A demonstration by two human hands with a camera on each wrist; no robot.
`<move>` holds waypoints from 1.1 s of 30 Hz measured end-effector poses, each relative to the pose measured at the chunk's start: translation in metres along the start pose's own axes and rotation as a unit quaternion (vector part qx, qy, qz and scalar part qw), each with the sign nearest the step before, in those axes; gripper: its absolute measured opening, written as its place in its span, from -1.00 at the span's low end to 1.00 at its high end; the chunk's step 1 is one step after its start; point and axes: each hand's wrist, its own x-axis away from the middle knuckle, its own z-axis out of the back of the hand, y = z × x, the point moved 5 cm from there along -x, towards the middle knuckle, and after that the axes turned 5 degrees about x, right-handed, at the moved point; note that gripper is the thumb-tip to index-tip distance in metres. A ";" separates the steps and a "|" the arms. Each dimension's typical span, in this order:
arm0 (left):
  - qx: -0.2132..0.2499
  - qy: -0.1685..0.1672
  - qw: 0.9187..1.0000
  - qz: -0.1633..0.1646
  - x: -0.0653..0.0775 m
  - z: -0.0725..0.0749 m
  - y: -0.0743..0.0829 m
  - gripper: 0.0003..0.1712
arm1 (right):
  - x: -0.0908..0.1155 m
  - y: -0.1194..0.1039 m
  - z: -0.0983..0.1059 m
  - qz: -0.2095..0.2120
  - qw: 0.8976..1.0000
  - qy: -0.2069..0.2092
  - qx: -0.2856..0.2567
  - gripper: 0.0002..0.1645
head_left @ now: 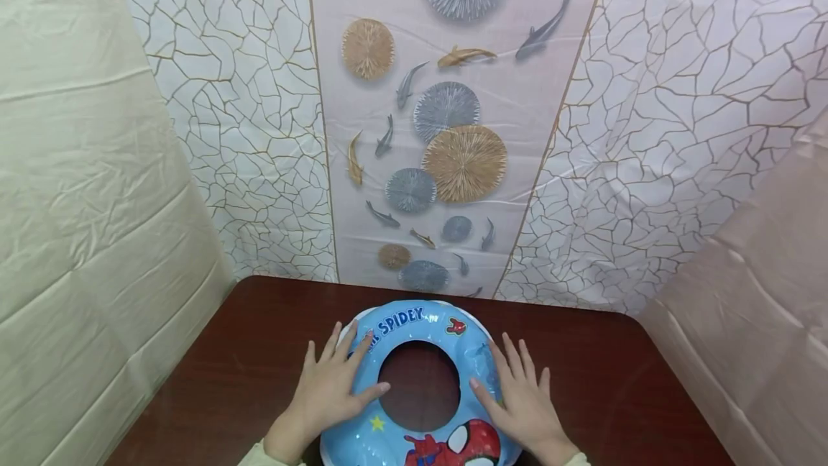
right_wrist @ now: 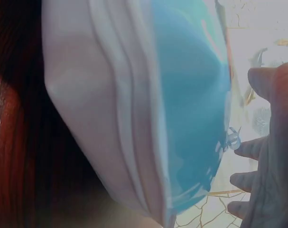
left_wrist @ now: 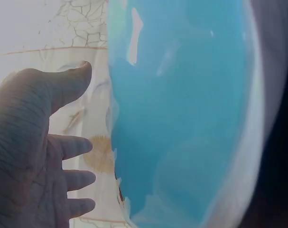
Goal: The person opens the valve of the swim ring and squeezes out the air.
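A blue inflatable swim ring [head_left: 407, 318] lies at the table's near side, printed with SPIDEY lettering, a yellow star and a red masked figure. Over its left side my left hand [head_left: 330, 387] is spread, fingers straight. My right hand [head_left: 527, 405] is spread likewise over the right side. In the left wrist view, a gap shows between the left hand [left_wrist: 34, 142] and the ring's blue face [left_wrist: 177, 109]. A small clear valve [right_wrist: 233, 138] sticks out of the ring close to a fingertip of the right hand [right_wrist: 272, 152]; whether they touch I cannot tell. The ring's underside is white [right_wrist: 87, 90].
The dark red-brown table [head_left: 272, 322] reaches back to a patterned cloth [head_left: 414, 149] with fish and round motifs. Plain beige cloth hangs at the left [head_left: 97, 236] and right [head_left: 744, 293] of the table.
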 end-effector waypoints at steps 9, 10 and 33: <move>0.030 -0.072 0.994 -0.071 0.011 -0.015 0.050 0.01 | -0.002 0.004 0.005 0.011 0.998 0.061 -0.002 -0.31; 0.035 -0.089 0.992 -0.080 0.013 -0.020 0.057 0.00 | -0.003 0.005 0.005 0.004 0.999 0.051 -0.010 -0.39; -0.005 -0.143 0.963 -0.228 0.044 -0.087 0.074 -0.10 | -0.015 0.014 -0.011 -0.045 0.995 -0.039 -0.082 -0.59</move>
